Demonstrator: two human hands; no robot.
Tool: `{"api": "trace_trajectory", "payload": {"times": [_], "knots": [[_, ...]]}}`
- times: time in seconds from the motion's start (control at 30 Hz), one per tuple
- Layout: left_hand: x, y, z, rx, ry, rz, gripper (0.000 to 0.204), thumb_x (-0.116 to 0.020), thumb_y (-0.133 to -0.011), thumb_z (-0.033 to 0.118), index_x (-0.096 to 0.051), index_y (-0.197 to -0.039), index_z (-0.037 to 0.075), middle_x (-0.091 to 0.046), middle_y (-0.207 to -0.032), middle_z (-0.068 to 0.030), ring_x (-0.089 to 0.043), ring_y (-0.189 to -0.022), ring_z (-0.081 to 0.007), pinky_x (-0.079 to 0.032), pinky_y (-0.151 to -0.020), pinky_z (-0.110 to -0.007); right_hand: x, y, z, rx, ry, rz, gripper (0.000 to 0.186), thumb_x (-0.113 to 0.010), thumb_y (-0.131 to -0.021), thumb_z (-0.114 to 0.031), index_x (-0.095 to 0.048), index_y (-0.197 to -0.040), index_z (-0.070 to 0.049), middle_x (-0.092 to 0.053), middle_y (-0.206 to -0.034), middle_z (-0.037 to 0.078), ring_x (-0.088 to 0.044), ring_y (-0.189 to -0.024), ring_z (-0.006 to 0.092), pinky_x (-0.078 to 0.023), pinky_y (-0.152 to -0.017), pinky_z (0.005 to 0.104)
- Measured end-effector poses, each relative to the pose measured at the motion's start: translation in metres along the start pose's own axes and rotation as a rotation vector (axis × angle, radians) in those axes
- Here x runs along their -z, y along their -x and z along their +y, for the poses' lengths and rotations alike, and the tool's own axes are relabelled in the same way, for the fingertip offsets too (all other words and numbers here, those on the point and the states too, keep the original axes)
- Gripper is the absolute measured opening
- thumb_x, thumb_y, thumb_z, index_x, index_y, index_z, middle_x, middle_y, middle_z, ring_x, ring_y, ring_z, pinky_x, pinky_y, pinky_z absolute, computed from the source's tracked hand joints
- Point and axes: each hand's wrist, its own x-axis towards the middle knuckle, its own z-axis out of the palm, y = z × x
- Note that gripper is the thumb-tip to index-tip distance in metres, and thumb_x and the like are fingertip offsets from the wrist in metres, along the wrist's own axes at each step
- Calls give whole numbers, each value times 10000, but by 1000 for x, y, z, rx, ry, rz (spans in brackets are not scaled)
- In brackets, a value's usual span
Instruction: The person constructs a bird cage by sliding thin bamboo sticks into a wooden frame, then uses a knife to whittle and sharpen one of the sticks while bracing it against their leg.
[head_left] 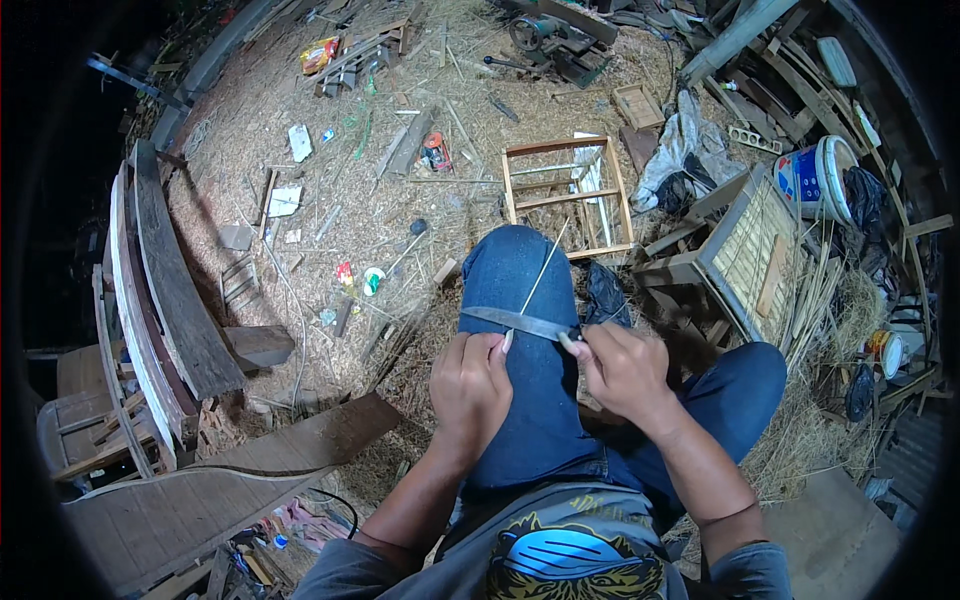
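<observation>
My right hand (628,372) is closed round the handle of a knife, which is mostly hidden by the fingers. The knife blade (515,321) points left across my raised knee in blue jeans. A thin pale strip (543,272), like split bamboo or cane, slants up and away over the knee, crossing the blade. Its near end is pinched between the thumb and fingers of my left hand (470,385). Blade and strip meet just above the left thumb; whether the edge bites into the strip I cannot tell.
Shavings cover the ground. Ahead stands a small wooden frame (568,198). To the right are a slatted panel (755,255), a white and blue bucket (812,178) and a bundle of thin strips (805,310). Long boards (180,270) lean at left; a wide curved board (250,475) lies nearer.
</observation>
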Motion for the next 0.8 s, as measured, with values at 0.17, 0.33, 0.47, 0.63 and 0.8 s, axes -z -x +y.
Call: {"api": "trace_trajectory", "payload": {"times": [0.17, 0.33, 0.47, 0.63, 0.8], "knots": [[1, -4, 4, -29, -13, 11, 63, -726, -969, 53, -722, -950, -7, -694, -859, -172, -701, -768, -381, -547, -693, -469, 2, -4, 8, -49, 39, 16, 210, -738, -961, -282, -673, -840, -124, -667, -745, 78, -698, -604, 325, -528, -511, 449], [-1, -2, 2, 10, -14, -3, 91, -701, -983, 125, -699, -943, 44, -661, -872, -148, -666, -805, -397, -521, -737, -502, -1, 1, 2, 22, -19, -41, 216, -716, -976, -291, -682, -854, -115, -652, -738, 78, -693, -607, 312, -530, -523, 443], [0, -4, 4, 3, -4, -6, 96, -701, -981, 121, -689, -933, 39, -662, -872, -149, -666, -804, -400, -522, -739, -508, -1, 3, 0, 53, -18, -3, 172, -737, -942, -252, -698, -882, -95, -654, -749, 82, -686, -619, 307, -525, -541, 430], [-1, -3, 3, 22, -1, -12, 98, -706, -977, 119, -685, -934, 33, -662, -872, -153, -664, -802, -406, -522, -740, -511, -2, 5, 9, 73, 12, -30, 146, -768, -899, -210, -723, -919, -73, -658, -768, 88, -680, -628, 301, -521, -560, 417], [0, -3, 5, 5, 21, -5, 87, -710, -972, 109, -689, -936, 33, -668, -879, -162, -667, -791, -412, -524, -728, -514, -2, 3, 15, 57, 38, 75, 201, -763, -927, -281, -673, -834, -126, -634, -726, 67, -684, -612, 279, -522, -527, 421]]}}
